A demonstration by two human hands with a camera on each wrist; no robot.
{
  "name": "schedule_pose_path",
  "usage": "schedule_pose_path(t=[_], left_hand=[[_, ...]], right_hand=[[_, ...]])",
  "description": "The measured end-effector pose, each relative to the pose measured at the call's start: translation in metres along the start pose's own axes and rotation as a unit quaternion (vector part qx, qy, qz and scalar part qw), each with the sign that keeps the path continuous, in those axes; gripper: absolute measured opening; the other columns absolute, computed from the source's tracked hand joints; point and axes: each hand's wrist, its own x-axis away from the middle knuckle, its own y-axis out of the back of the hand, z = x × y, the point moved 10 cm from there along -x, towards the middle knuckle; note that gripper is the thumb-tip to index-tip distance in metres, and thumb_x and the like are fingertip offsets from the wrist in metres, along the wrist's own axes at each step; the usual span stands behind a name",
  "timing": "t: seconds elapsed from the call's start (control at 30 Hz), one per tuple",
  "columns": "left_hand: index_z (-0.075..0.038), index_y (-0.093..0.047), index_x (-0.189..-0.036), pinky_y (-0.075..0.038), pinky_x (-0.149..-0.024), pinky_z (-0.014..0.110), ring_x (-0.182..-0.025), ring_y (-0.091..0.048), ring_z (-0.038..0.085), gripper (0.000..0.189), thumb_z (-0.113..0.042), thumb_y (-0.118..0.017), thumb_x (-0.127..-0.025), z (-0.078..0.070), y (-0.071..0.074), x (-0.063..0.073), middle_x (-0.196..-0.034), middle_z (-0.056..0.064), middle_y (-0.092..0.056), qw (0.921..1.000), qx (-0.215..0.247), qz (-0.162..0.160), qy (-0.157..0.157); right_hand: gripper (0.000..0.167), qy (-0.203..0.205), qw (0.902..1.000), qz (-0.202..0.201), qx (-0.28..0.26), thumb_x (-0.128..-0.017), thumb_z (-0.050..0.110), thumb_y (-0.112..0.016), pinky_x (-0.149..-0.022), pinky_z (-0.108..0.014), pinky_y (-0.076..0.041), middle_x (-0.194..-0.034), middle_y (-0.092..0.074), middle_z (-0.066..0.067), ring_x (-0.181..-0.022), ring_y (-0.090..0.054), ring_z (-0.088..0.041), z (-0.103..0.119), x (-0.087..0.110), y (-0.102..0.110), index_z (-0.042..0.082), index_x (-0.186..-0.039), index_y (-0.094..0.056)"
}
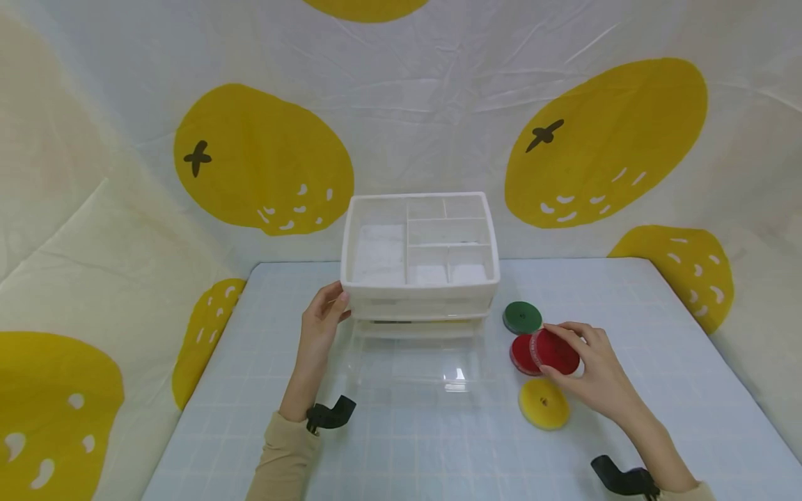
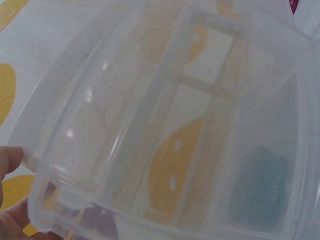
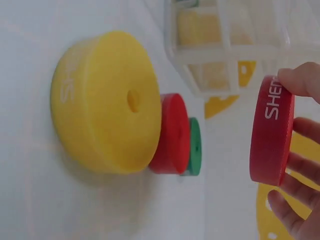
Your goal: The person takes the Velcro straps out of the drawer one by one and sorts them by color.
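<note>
Thumb and fingertips of my right hand [image 1: 592,369] pinch the rim of a red roll of tape [image 3: 271,131], lettered in white, tilted and raised over the table. Behind it in the head view lies a second red roll [image 3: 172,134]. Next to that are a green roll [image 1: 523,317] and a larger yellow roll [image 1: 544,403]. My left hand [image 1: 321,323] holds the left front corner of a white drawer organizer [image 1: 421,292], fingers bent at its side. A clear drawer [image 1: 413,362] sticks out from the front; the left wrist view looks through clear plastic [image 2: 270,100].
The organizer's top tray [image 1: 379,254] is split into several compartments. A blurred teal shape [image 2: 260,187] shows through the plastic. White cloth with yellow fruit prints [image 1: 263,160] hangs behind the pale checked table [image 1: 438,452].
</note>
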Motion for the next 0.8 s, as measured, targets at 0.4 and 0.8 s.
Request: schedule_pose_path(t=[0.4, 0.8], left_hand=[[-0.013, -0.057, -0.128, -0.052, -0.091, 0.030, -0.105, -0.060, 0.006, 0.037, -0.029, -0.060, -0.095, -0.002, 0.000, 0.001, -0.126, 0.005, -0.059, 1.0000, 0.000, -0.003, -0.004], [-0.014, -0.058, -0.127, -0.052, -0.092, 0.031, -0.107, -0.059, 0.008, 0.038, -0.031, -0.061, -0.094, -0.003, -0.001, 0.002, -0.125, 0.002, -0.060, 0.9999, -0.002, -0.002, -0.011]], right_hand=[[0.071, -0.069, 0.9973, 0.010, 0.022, -0.066, 0.015, -0.086, -0.069, -0.060, -0.054, -0.124, -0.047, -0.024, -0.113, -0.037, -0.042, -0.048, 0.012, -0.003, 0.007, -0.129, -0.054], [0.069, -0.109, 0.9922, 0.045, 0.042, -0.072, 0.020, -0.083, -0.073, -0.061, -0.053, -0.126, -0.045, -0.026, -0.113, -0.035, -0.045, -0.087, 0.014, -0.021, 0.007, -0.132, -0.051]])
